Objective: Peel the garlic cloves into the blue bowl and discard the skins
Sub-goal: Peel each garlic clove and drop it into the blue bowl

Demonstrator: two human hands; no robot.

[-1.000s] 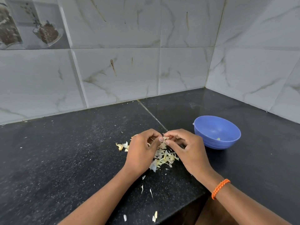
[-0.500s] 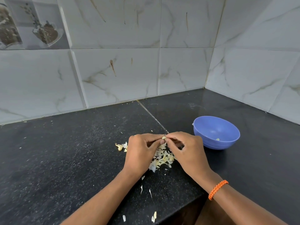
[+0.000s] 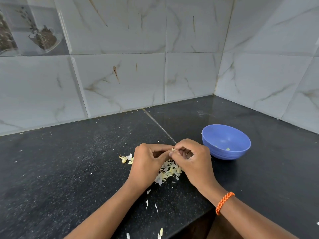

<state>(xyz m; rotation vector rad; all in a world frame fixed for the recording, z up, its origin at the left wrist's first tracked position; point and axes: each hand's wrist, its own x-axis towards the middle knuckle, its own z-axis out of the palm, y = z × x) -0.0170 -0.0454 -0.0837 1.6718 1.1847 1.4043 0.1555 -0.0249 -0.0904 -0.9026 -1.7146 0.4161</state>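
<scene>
A few loose flakes of garlic skin (image 3: 126, 158) lie on the dark speckled worktop (image 3: 60, 169) just to the outer side of the left hand (image 3: 146, 165), close to its knuckles. The left hand is raised a little over the worktop with its fingers curled inward, and its thumb and forefinger reach toward the right hand, where they pinch a small garlic clove (image 3: 173, 149). Directly below and between the two hands sits the main pile of skins (image 3: 170, 171), pale and papery, partly hidden by both palms; a few stray slivers (image 3: 156, 207) lie nearer the person, between the forearms. The right hand (image 3: 194, 160) meets the left at the fingertips, its fingers bent and closed on the same clove, so the clove is held between both hands above the pile. An orange braided band (image 3: 224, 202) circles the right wrist. Just beyond the right hand, on its outer side, stands the blue bowl (image 3: 226, 142) upright on the worktop, near the hand but not touching it, with a small pale piece (image 3: 227, 149) inside that is too small to identify.
</scene>
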